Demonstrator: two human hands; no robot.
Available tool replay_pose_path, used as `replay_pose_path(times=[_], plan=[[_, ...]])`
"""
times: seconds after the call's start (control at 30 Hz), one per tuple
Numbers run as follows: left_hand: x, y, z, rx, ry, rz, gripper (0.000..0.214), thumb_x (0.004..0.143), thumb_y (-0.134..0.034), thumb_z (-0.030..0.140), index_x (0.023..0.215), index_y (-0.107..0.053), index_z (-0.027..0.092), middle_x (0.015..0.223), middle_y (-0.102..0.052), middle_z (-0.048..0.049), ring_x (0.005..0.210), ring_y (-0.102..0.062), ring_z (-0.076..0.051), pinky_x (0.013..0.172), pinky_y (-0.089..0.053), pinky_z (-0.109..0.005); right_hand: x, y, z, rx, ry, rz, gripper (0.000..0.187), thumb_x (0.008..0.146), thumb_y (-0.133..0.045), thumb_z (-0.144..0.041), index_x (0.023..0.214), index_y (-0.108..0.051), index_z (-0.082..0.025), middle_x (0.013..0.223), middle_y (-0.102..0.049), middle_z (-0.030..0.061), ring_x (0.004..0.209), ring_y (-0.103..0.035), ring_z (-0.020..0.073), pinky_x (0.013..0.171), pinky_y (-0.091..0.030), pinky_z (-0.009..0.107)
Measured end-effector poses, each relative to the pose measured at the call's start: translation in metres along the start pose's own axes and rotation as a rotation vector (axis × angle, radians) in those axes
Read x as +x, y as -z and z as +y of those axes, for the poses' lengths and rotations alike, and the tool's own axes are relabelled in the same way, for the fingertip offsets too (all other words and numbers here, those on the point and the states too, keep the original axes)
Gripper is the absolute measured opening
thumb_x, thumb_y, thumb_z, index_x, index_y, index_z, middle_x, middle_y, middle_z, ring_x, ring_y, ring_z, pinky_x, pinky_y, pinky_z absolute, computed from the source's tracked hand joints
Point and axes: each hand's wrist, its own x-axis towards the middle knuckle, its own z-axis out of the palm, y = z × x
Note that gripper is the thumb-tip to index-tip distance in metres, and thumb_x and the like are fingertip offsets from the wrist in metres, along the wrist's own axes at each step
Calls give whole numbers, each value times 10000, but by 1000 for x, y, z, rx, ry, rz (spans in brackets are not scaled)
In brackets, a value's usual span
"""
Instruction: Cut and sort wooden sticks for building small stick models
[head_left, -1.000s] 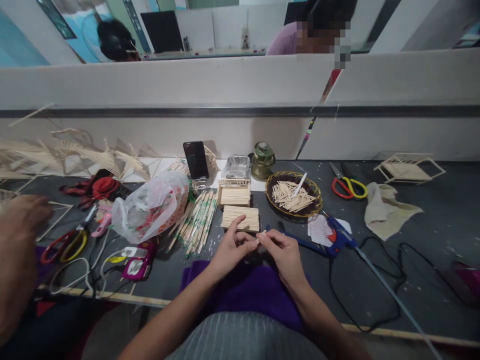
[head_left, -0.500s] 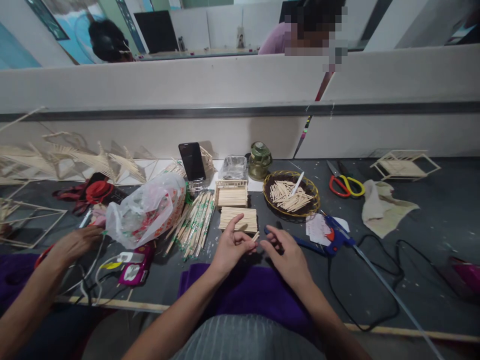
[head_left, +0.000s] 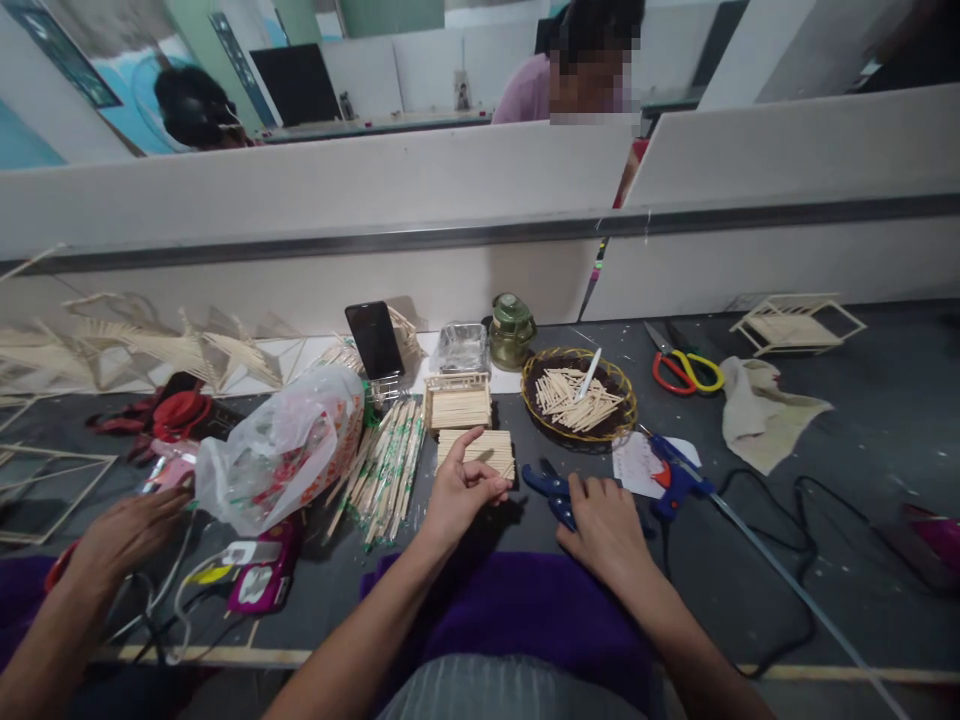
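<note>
Between the thumb and fingertips of my left hand (head_left: pixel 463 495) is a short thin wooden stick (head_left: pixel 510 470), with the index finger raised. Just beyond that hand lies a flat panel of glued sticks (head_left: pixel 480 447), and behind it stands a small stick-built piece with a railing (head_left: pixel 457 405). My right hand (head_left: pixel 609 520) is down on the table, its fingers curled over blue-handled pliers (head_left: pixel 551 484); the palm hides part of the tool. A wicker basket (head_left: pixel 634 415) beyond it holds many short sticks (head_left: pixel 562 400) and a white pen-like object (head_left: pixel 590 373).
Bagged sticks (head_left: pixel 390 470) and a plastic bag (head_left: pixel 285 450) lie left, near a co-worker's hand (head_left: pixel 135 530). A phone (head_left: pixel 375 340) and green jar (head_left: pixel 511 335) stand behind. Rightward are a glue gun (head_left: pixel 675 480) with its cord, scissors (head_left: pixel 686 372) and a cloth (head_left: pixel 772 410).
My right hand has moved from beside the left hand's stick, right and down onto the blue-handled pliers. The left hand still pinches the stick. The camera view has shifted slightly.
</note>
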Motion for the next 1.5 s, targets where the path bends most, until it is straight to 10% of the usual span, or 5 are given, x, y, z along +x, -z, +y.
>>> replay_pose_path(times=[0.27, 0.87, 1.5], plan=[[23, -7, 17, 65, -74, 7, 917, 661, -811, 241, 1422, -306, 162, 652, -684, 39, 571, -614, -121, 593, -495, -236, 12, 42, -3, 600, 33, 183, 535, 776, -485, -173, 1308, -455, -212, 1127, -592, 96, 1000, -602, 243, 835, -483, 353], [16, -12, 28, 502, -266, -38, 769, 843, -632, 233, 1497, -226, 237, 746, -635, 14, 708, -593, -133, 760, -514, -274, 22, 42, -27, 594, 83, 361, 491, 755, -538, -140, 1244, -501, -172, 1059, -628, 122, 987, -594, 279, 896, -469, 418], [21, -16, 23, 609, -306, -58, 693, 876, -600, 213, 1484, -270, 261, 859, -687, -14, 788, -655, -146, 752, -569, -283, 20, 36, -26, 735, 3, 266, 528, 736, -527, -118, 1255, -482, -208, 1147, -618, 108, 1061, -594, 275, 925, -491, 439]])
